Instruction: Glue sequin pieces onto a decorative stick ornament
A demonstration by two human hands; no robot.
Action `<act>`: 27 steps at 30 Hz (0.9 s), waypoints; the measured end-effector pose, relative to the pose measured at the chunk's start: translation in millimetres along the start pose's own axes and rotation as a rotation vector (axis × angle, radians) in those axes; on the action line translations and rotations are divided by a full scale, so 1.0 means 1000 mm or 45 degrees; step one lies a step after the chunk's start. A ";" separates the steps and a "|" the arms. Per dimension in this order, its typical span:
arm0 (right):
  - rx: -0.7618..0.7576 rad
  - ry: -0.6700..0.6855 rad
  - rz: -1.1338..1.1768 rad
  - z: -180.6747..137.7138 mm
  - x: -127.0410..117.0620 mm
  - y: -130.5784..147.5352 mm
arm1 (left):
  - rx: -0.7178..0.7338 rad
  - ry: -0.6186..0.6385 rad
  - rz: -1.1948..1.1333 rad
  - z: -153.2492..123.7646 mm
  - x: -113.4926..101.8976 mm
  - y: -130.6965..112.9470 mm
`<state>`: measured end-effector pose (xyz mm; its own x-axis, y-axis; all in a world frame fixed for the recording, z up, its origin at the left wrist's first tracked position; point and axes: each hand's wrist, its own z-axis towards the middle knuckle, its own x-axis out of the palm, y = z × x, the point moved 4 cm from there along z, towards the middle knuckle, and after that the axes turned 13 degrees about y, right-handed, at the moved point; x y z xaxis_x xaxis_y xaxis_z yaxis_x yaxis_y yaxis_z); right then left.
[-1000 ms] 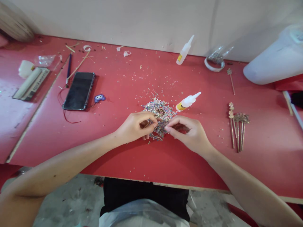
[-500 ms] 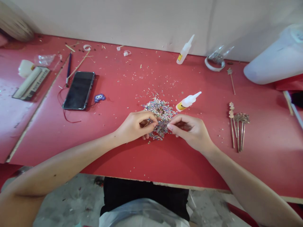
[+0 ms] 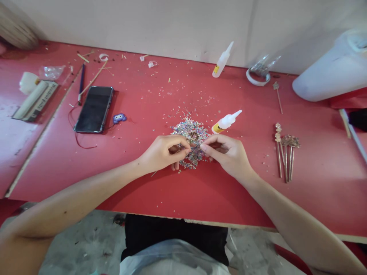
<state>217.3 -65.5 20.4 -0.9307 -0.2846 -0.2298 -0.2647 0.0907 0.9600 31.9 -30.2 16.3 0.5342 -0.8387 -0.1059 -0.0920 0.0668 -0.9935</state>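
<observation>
My left hand (image 3: 164,153) is closed in a pinch at the near left side of a pile of small glittering sequin-like pieces (image 3: 190,126). A thin stick (image 3: 154,173) pokes out below this hand; the rest of it is hidden by the fingers. Opposite, my right hand (image 3: 226,152) pinches thumb and forefinger together over the pile's right side. Whatever is between those fingertips is too small to make out. Just behind the right hand lies a glue bottle (image 3: 225,123) with a yellow label, its nozzle pointing right.
Several decorated sticks (image 3: 285,156) lie to the right. Toward the wall are another glue bottle (image 3: 221,63), a white ring (image 3: 257,79) holding clear pointed items, and a large white roll (image 3: 329,72). A phone (image 3: 94,109), a purple charm (image 3: 119,118) and a knife box (image 3: 37,101) lie left.
My right hand has moved slightly left, bringing its fingertips nearer to the left hand's. The left hand holds its pinch nearly still, and the whole view has shifted a little.
</observation>
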 end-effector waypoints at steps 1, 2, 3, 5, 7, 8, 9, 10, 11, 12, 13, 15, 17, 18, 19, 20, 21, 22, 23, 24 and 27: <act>-0.002 0.005 -0.004 0.001 0.000 0.000 | 0.004 0.007 0.001 0.000 0.000 0.000; -0.007 0.010 -0.006 0.001 0.001 0.000 | 0.005 0.013 0.002 0.000 0.001 0.000; -0.012 0.014 -0.007 0.001 0.001 -0.001 | 0.006 0.017 0.004 0.000 0.001 0.000; -0.021 0.021 -0.006 0.002 0.001 -0.001 | 0.004 0.020 0.006 0.000 0.001 0.000; -0.027 0.023 -0.008 0.002 0.002 -0.001 | 0.004 0.021 0.008 0.000 0.001 0.000; -0.028 0.024 -0.012 0.002 0.002 -0.001 | 0.005 0.020 0.009 0.000 0.001 0.000; -0.030 0.023 -0.017 0.002 0.002 0.000 | 0.004 0.020 0.010 0.000 0.001 0.000; -0.032 0.023 -0.022 0.002 0.002 0.000 | 0.004 0.019 0.011 0.000 0.001 0.000; -0.034 0.024 -0.027 0.002 0.002 0.000 | 0.004 0.019 0.012 0.000 0.001 0.000; -0.035 0.025 -0.029 0.002 0.002 0.000 | 0.004 0.018 0.013 0.000 0.001 0.000; -0.036 0.024 -0.031 0.001 0.001 0.000 | 0.005 0.019 0.014 0.000 0.001 0.000; -0.036 0.024 -0.030 0.001 0.001 0.001 | 0.005 0.022 0.014 0.000 0.001 0.000; -0.035 0.024 -0.029 0.001 0.002 0.001 | 0.000 0.022 0.016 0.000 0.001 -0.001; -0.033 0.026 -0.029 0.001 0.002 0.001 | -0.003 0.021 0.018 0.000 0.001 -0.001; -0.032 0.027 -0.029 0.001 0.002 0.000 | -0.004 0.020 0.019 0.000 0.001 -0.001; -0.031 0.028 -0.029 0.001 0.002 0.000 | -0.004 0.019 0.021 0.000 0.001 -0.001; -0.030 0.026 -0.028 0.000 0.002 0.000 | -0.004 0.019 0.023 0.000 0.001 -0.001; -0.030 0.021 -0.028 0.000 0.002 0.000 | -0.003 0.020 0.023 0.000 0.001 -0.001; -0.029 0.016 -0.028 0.000 0.002 0.000 | -0.003 0.021 0.022 0.000 0.001 -0.001; -0.030 0.010 -0.030 0.000 0.002 0.000 | -0.004 0.021 0.021 0.000 0.001 -0.001; -0.035 0.002 -0.045 0.000 0.002 0.000 | -0.009 0.025 0.019 0.000 0.001 -0.002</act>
<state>215.3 -66.1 19.5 -0.9205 -0.2883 -0.2638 -0.2908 0.0545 0.9552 32.6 -31.3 17.8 0.5163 -0.8480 -0.1196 -0.1057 0.0755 -0.9915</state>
